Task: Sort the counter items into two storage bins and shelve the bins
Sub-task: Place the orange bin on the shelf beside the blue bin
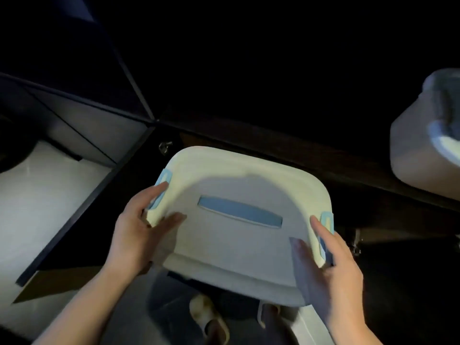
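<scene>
Both hands hold lidded white storage bin point(239, 220) at dark shelf opening.
Left hand point(139, 227) grips left edge by blue latch point(163, 181), thumb on lid; right hand point(331, 265) grips right edge by other latch. Second white bin point(410, 150) sits far right. Slippered foot point(206, 317) below.

Bare forearms; pale slipper point(209, 317) on foot.

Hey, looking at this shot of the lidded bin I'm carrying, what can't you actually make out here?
Head view, the only one:
- Contents of the bin: hidden by its closed lid.
- The dark space ahead of the bin: too dark to show any shelf.
- Second bin at right: cut off by the frame edge, blurred.
- Right hand and left hand: fingers under the rim are hidden by the bin.
</scene>
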{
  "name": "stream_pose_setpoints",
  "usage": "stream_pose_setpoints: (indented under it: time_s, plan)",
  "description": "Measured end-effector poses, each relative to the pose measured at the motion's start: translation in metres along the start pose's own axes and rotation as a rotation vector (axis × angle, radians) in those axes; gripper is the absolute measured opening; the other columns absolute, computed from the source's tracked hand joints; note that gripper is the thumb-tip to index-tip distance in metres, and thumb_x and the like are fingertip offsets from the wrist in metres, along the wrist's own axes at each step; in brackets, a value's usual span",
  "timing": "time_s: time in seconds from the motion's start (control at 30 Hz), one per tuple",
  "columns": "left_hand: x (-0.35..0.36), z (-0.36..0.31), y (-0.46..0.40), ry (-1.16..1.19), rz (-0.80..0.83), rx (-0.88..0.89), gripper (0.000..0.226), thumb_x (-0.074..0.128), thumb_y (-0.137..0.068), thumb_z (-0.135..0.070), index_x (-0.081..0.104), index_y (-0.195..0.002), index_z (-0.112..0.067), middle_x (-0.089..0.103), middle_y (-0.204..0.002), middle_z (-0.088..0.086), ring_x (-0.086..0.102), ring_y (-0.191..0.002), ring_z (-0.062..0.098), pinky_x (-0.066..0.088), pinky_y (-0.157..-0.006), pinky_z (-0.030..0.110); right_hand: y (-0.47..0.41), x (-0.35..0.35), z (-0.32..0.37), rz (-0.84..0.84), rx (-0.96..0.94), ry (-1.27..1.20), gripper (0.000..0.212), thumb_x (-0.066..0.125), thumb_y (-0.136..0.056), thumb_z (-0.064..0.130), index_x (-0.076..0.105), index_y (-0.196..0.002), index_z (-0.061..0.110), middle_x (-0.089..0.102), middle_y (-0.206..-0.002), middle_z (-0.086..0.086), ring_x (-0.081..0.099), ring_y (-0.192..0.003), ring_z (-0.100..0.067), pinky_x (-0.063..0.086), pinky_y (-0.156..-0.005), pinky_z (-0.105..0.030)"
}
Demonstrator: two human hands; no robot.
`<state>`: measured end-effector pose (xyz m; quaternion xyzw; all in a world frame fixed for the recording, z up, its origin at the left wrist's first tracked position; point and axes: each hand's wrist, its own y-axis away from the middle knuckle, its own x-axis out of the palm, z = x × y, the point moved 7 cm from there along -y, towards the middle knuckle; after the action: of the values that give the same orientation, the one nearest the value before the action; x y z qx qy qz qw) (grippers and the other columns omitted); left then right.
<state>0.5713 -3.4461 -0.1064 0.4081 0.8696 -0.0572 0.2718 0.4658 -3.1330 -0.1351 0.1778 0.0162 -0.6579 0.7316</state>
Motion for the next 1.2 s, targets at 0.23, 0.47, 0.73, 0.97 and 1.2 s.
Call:
stream_pose_setpoints:
  time_s: [0.23, 0.47, 0.73, 0.97, 1.2]
  plan:
    - [0.086, 0.122, -0.038, -0.079, 0.078, -0.05, 0.065, 0.079, -0.072, -0.018, 0.051, -0.13, -0.023, 0.048, -0.127, -0.008, 0.047, -0.111, 0.004, 0.044, -0.088, 0.011, -0.061, 0.041, -0.108, 0.119, 0.043, 0.35, 0.058, 0.064, -0.079, 0.048, 0.048, -0.133, 0.039, 0.043, -0.14, 0.015, 0.043, -0.123, -0.002, 0.037, -0.091, -0.007]
    - [0.236, 0.262, -0.108, 0.058, 0.222, -0.147, 0.079, 0.089, -0.055, -0.012, 0.052, -0.122, -0.03, 0.043, -0.122, -0.008, 0.041, -0.114, 0.006, 0.034, -0.095, 0.021, -0.175, 0.086, -0.28, 0.228, 0.156, 0.429, 0.092, 0.088, -0.055, 0.042, 0.047, -0.136, 0.03, 0.047, -0.136, 0.017, 0.042, -0.126, -0.004, 0.035, -0.109, -0.031]
    - [0.384, 0.385, -0.227, -0.105, 0.354, -0.089, 0.084, 0.084, -0.065, -0.012, 0.043, -0.138, -0.019, 0.031, -0.142, 0.008, 0.038, -0.13, 0.022, 0.032, -0.108, 0.027, -0.303, 0.126, -0.428, 0.199, 0.223, 0.475, 0.107, 0.091, -0.049, 0.046, 0.039, -0.141, 0.032, 0.052, -0.131, 0.014, 0.057, -0.118, -0.02, 0.045, -0.104, -0.045]
    - [0.412, 0.397, -0.289, -0.083, 0.385, -0.054, 0.077, 0.079, -0.072, -0.011, 0.042, -0.14, -0.013, 0.04, -0.141, 0.006, 0.042, -0.128, 0.023, 0.033, -0.11, 0.033, -0.367, 0.155, -0.444, 0.145, 0.184, 0.393, 0.088, 0.082, -0.071, 0.027, 0.037, -0.144, 0.014, 0.057, -0.13, -0.006, 0.057, -0.112, -0.021, 0.043, -0.102, -0.03]
    - [0.406, 0.363, -0.278, -0.456, 0.331, -0.057, 0.057, 0.062, -0.088, -0.021, 0.039, -0.14, -0.02, 0.012, -0.156, 0.013, 0.014, -0.141, 0.033, 0.02, -0.115, 0.036, -0.369, 0.163, -0.418, 0.216, 0.246, 0.805, 0.079, 0.064, -0.084, 0.05, 0.027, -0.149, 0.023, 0.042, -0.146, -0.012, 0.043, -0.13, -0.033, 0.04, -0.106, -0.041]
